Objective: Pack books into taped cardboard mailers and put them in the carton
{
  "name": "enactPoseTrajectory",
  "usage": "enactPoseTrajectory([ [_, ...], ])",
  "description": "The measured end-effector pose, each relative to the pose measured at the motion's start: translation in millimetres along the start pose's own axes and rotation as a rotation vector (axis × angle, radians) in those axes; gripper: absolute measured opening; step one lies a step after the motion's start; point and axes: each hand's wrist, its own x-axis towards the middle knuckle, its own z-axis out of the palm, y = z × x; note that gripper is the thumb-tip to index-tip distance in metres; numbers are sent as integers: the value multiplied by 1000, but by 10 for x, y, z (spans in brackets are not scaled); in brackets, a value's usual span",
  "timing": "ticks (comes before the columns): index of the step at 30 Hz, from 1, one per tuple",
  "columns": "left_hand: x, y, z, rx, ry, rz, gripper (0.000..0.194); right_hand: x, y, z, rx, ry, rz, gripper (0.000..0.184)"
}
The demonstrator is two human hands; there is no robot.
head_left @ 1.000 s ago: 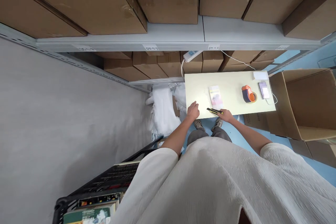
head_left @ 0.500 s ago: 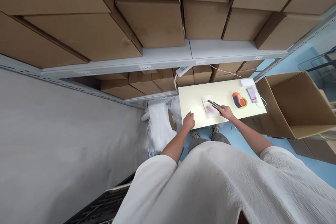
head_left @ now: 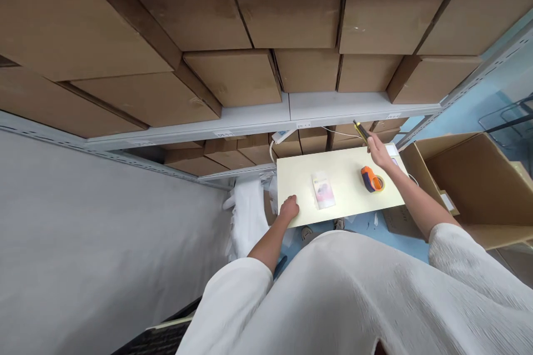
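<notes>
Reading the table [head_left: 346,171] as a dial with noon on the far side, I start with my left hand [head_left: 290,208] at eight o'clock, by the near corner, just as it was half a second ago. Its fingers are bunched and curled; whether they grip the edge, I cannot tell. The packet [head_left: 323,191] lies flat toward nine, just beside that hand, and neither hand touches it. The big change is the knife [head_left: 362,132]: it was over the packet, and now it is out past one o'clock, tip toward eleven, in front of the shelf [head_left: 338,104] edge. My right hand [head_left: 378,152] has it pinched, fingers closed around the handle (how high it hangs, I can't judge from here). So I'd say no cutting is under way at the packet. The tape [head_left: 368,178] sits near three, below that wrist, untouched.
</notes>
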Motion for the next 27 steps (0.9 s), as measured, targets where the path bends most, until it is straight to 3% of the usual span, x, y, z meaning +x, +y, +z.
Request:
enactPoseTrajectory([
  [3, 36, 52, 39, -8, 18, -44, 40, 609, 93, -366, -277, 64, -197, 66],
  [6, 51, 132, 85, -7, 27, -100, 41, 1188, 192, -570, -525, 61, -264, 63],
  [10, 56, 239, 127, 2, 20, -160, 40, 1702, 281, -584, -649, 16, -265, 54],
  [15, 75, 307, 134, -20, 28, -208, 41, 1947, 359, -499, -631, 8, -244, 49],
  [19, 63, 351, 114, -56, 47, -226, 44, 1935, 397, -493, -475, 104, -339, 47],
  [22, 26, 383, 105, -85, 50, -207, 45, 1676, 342, -328, -402, 109, -404, 47],
  [24, -3, 395, 112, -106, 68, -196, 49, 1307, 280, -50, -349, 7, -431, 44],
  [27, -21, 394, 139, -119, 78, -191, 59, 520, 225, 594, -278, -325, -433, 43],
])
